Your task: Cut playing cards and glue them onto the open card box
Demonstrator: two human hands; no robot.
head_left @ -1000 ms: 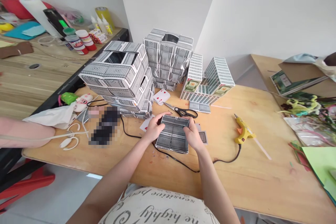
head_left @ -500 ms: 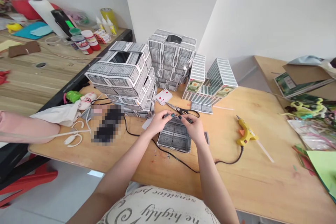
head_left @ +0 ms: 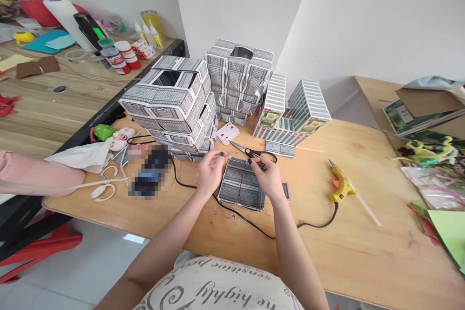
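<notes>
An open-topped, shallow box [head_left: 238, 189] made of grey-backed playing cards lies in front of me. My right hand [head_left: 268, 178] is at its far right corner, thumb and fingers pinched on the far wall's rim. My left hand [head_left: 209, 174] is raised just left of the box, apart from it, with thumb and index fingertip close together. Whether anything small is between them is too fine to see. Black-handled scissors [head_left: 250, 152] lie just beyond the box. Behind them are a face-up heart card [head_left: 227, 133] and a flat joined card piece [head_left: 279, 148].
Tall card-built blocks [head_left: 163, 101] stand at the back left, beside a U-shaped stack of card boxes [head_left: 290, 111]. A yellow glue gun [head_left: 341, 184] lies to the right, its black cable [head_left: 247, 220] crossing in front of the box. A blurred dark phone-like object [head_left: 150, 172] lies left.
My left hand has come off the box's far wall and moved left. My right hand stays at the rim. The box has barely moved.
</notes>
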